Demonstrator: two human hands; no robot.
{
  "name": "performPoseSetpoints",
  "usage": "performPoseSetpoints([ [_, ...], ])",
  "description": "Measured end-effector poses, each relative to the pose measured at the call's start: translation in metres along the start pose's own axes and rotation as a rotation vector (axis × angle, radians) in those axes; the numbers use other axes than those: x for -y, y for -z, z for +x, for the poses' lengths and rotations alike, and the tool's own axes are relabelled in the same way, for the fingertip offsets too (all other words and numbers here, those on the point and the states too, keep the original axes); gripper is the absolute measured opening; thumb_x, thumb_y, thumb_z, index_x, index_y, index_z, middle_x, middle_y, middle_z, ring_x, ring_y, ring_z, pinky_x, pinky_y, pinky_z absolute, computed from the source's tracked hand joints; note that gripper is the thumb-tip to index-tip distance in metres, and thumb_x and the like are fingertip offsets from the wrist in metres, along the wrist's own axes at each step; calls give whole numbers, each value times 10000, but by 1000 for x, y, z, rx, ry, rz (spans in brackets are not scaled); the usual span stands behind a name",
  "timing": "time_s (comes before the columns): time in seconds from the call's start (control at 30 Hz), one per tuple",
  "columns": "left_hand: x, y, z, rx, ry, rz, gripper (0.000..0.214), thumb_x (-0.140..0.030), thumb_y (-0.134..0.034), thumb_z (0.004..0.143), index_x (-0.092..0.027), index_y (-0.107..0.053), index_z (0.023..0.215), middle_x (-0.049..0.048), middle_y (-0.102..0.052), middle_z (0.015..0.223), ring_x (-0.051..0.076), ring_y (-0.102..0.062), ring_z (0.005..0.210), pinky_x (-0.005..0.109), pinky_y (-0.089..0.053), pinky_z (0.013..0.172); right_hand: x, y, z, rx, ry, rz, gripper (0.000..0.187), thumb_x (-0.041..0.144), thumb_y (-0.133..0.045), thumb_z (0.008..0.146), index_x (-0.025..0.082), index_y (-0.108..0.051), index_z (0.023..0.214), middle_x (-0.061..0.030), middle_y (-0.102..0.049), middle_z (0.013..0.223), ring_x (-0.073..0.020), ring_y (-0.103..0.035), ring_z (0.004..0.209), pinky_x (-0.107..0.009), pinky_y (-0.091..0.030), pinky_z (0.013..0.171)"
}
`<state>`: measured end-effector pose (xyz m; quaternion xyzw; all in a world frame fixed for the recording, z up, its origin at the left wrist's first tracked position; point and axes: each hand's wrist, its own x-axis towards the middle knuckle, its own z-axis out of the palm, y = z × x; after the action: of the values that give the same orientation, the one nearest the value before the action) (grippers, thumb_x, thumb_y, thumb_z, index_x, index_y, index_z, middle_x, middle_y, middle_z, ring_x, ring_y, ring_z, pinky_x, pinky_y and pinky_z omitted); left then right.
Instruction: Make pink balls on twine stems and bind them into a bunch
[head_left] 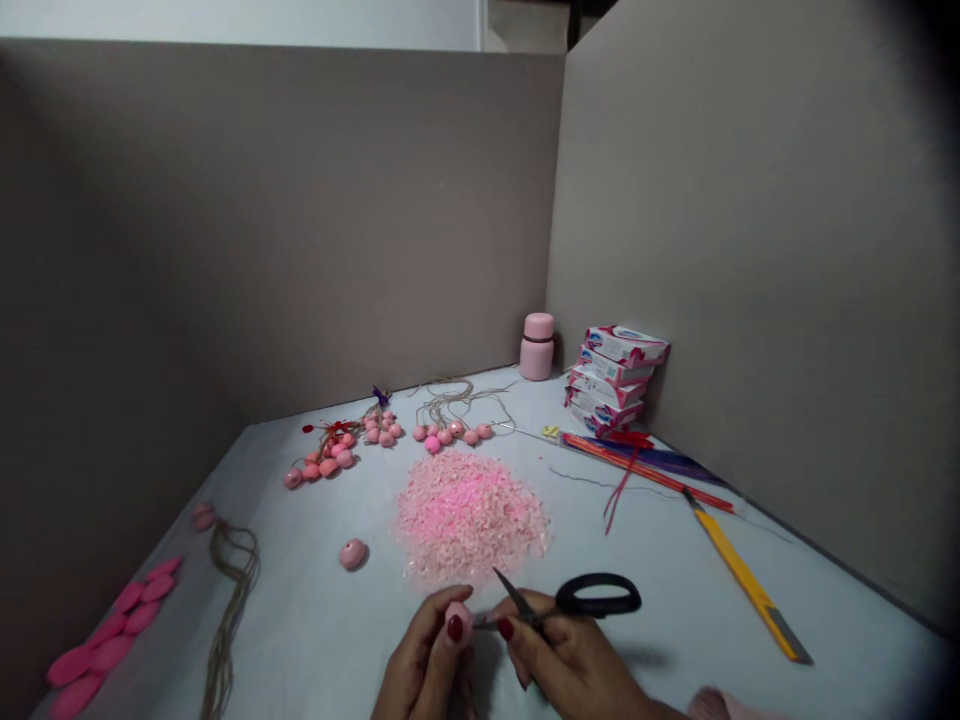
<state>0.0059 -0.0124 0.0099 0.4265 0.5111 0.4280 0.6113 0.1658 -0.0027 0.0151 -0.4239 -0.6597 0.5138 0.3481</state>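
Note:
My left hand (429, 655) is closed at the bottom middle, pinching a small round pink bead (459, 618) between thumb and fingers. In my right hand (562, 655) is a pair of black-handled scissors (598, 596), gripped near the pivot. Their blades are spread. One points up and left, while the other reaches toward the bead; whether its tip is in the bead I cannot tell. Just beyond both hands lies a heap of pink shavings (472, 515). A loose pink bead with a hole (352, 554) rests left of the heap.
Strung pink beads (328, 466) lie at the back left, others with cords (445, 436) behind the heap. Pink oval pieces (112, 652) and twine (227, 610) are on the left. On the right are a yellow cutter knife (739, 570), stacked boxes (611, 385) and a pink jar (537, 355).

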Motion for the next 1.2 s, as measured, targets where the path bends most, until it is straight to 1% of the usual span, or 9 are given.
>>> performPoseSetpoints([
  [0.17, -9, 2, -5, -17, -60, 117, 470, -651, -502, 728, -201, -580, 616, -51, -404, 519, 113, -369, 499, 215, -336, 473, 15, 5, -3, 97, 133, -209, 400, 448, -326, 919, 204, -620, 800, -22, -560, 722, -152, -502, 698, -261, -414, 682],
  [0.27, -10, 1, -7, -21, 16, 48, 489, -657, -449, 756, -211, -611, 877, -44, -466, 550, 120, -411, 478, 221, -371, 447, 14, 4, -3, 26, 81, -109, 384, 460, -348, 913, 191, -600, 805, -4, -519, 659, -136, -481, 631, -242, -408, 615],
  [0.37, -8, -2, -9, -24, -57, 6, 542, -621, -514, 745, -231, -490, 1121, -34, -527, 616, 138, -493, 517, 238, -424, 484, 5, 1, 0, -50, -20, 88, 440, 530, -381, 887, 177, -531, 672, 42, -395, 539, -95, -388, 487, -208, -342, 480],
  [0.57, -8, 0, -8, 67, 49, 110, 443, -613, -422, 802, -197, -496, 669, -75, -348, 482, 81, -302, 408, 205, -207, 377, 3, 0, 1, -37, -18, 89, 441, 567, -412, 857, 171, -546, 717, 41, -404, 560, -96, -382, 513, -214, -315, 485],
  [0.7, -5, 0, -7, -43, -86, 75, 483, -634, -463, 766, -220, -537, 1003, -2, -571, 722, 144, -522, 569, 237, -405, 505, 6, -1, 1, -48, -9, 103, 430, 549, -404, 865, 172, -533, 704, 40, -413, 575, -95, -378, 517, -217, -321, 501],
  [0.8, -4, 1, -7, -91, -219, 156, 408, -552, -561, 755, -217, -581, 987, 11, -618, 730, 176, -571, 682, 254, -432, 616, 5, -1, 2, -62, -25, 116, 443, 542, -396, 870, 177, -504, 642, 41, -405, 557, -91, -374, 495, -215, -320, 488],
  [1.0, -4, 5, -6, -27, 49, 111, 540, -633, -424, 788, -174, -563, 1036, -66, -448, 500, 109, -380, 421, 215, -284, 412, 7, -1, 0, 19, 39, -17, 394, 490, -375, 887, 182, -537, 703, 22, -445, 611, -121, -459, 594, -229, -370, 554],
  [1.1, -3, 3, -6, -52, -30, 51, 557, -625, -461, 775, -226, -460, 1163, -45, -529, 591, 141, -490, 518, 228, -372, 483, 8, 0, 0, -16, 29, 48, 376, 466, -378, 888, 188, -501, 667, 32, -426, 593, -111, -431, 563, -227, -364, 547],
  [1.2, -5, 2, -7, -41, -98, 190, 423, -571, -488, 792, -221, -544, 1023, -54, -502, 551, 144, -475, 522, 237, -375, 523, 7, 0, 1, -40, -2, 77, 378, 448, -397, 883, 186, -461, 618, 45, -391, 554, -99, -385, 517, -227, -338, 526],
])
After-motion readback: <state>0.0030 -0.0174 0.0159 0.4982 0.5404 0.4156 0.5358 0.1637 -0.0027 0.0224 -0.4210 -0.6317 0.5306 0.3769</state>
